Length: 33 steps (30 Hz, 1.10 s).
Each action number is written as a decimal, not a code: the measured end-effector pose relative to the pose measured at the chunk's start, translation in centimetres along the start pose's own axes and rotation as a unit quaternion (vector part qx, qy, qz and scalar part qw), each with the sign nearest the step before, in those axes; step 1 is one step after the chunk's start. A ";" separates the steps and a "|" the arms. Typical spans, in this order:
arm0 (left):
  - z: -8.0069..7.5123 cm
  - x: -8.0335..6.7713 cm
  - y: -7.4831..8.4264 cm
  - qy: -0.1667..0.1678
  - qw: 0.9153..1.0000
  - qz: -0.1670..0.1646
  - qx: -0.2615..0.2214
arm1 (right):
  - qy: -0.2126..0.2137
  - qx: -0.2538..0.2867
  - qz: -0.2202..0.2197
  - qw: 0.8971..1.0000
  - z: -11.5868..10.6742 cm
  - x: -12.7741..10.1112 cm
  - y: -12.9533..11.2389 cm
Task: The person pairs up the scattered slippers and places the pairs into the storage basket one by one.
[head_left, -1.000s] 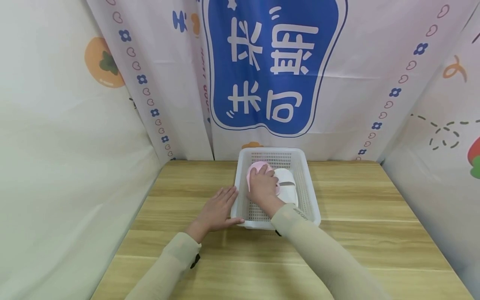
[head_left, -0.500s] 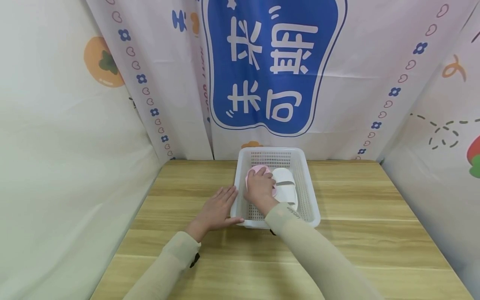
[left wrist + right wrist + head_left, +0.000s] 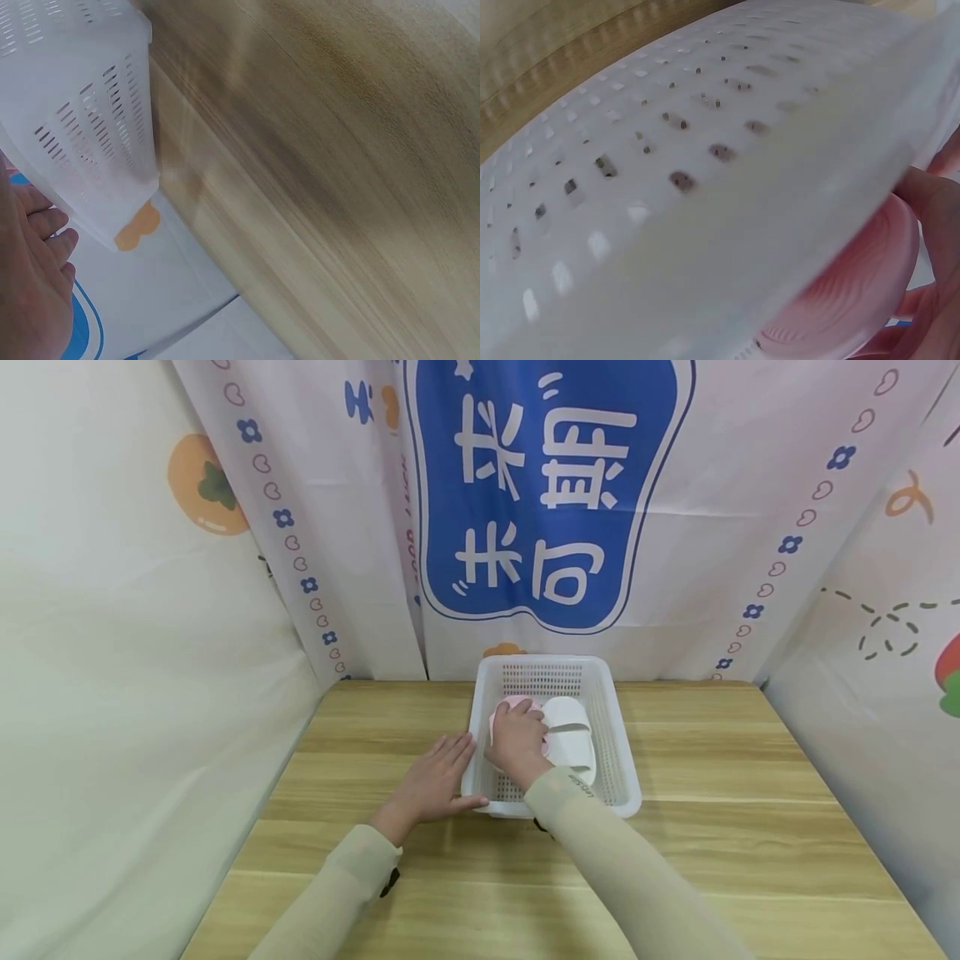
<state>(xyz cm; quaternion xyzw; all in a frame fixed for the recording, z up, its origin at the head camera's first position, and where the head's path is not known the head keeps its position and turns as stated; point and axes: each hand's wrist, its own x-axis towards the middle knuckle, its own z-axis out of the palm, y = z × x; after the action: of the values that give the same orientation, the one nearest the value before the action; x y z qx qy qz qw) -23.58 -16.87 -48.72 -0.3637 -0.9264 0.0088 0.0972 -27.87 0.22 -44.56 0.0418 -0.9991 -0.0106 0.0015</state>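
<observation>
my right hand (image 3: 517,742) is down inside the white basket (image 3: 624,760), fingers curled over the pink slipper (image 3: 501,713), so that grip is closed on it. from the right wrist view the pink slipper (image 3: 847,300) shows its ribbed sole just past the basket's perforated wall (image 3: 667,195), with my fingers (image 3: 937,202) wrapped round its edge. it sits in the left half of the basket, pressed right up beside the white slipper (image 3: 573,735), which lies flat with its strap across the middle.

compared with a second ago, the pink slipper shows less: then a good arc of pink stood out above my knuckles, now only a thin sliver peeks out at the top left of my hand. my hand has slid a little to the left and lower into the basket, and my sleeve has followed it. the white slipper has not budged, and more of its toe is uncovered now.

my left hand (image 3: 433,781) lies flat on the tabletop (image 3: 750,827), fingers straight and relaxed, grip open, thumb side against the basket's left wall, same as before. the left wrist view shows those fingers (image 3: 34,262) next to the slotted corner of the basket (image 3: 97,135). the basket itself stays at the far middle of the tabletop, near the printed curtain (image 3: 547,502).
</observation>
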 end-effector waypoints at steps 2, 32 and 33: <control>0.0 0.0 0.0 0.000 1.000 0.000 -0.002 | -0.007 0.006 0.003 1.000 0.1 0.1 -0.1; 0.0 0.0 0.0 -0.010 1.000 -0.002 -0.009 | -0.030 0.021 0.038 0.999 1.1 0.6 -1.0; 0.0 0.0 0.0 -0.011 1.000 -0.002 -0.009 | -0.031 0.023 0.040 0.998 1.2 0.6 -1.0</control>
<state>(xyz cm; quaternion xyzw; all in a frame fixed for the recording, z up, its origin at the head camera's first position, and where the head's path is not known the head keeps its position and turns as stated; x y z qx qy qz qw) -23.59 -16.83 -48.74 -0.3621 -0.9283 0.0045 0.0839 -28.37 -0.78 -45.74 0.0020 -0.9995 0.0107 -0.0296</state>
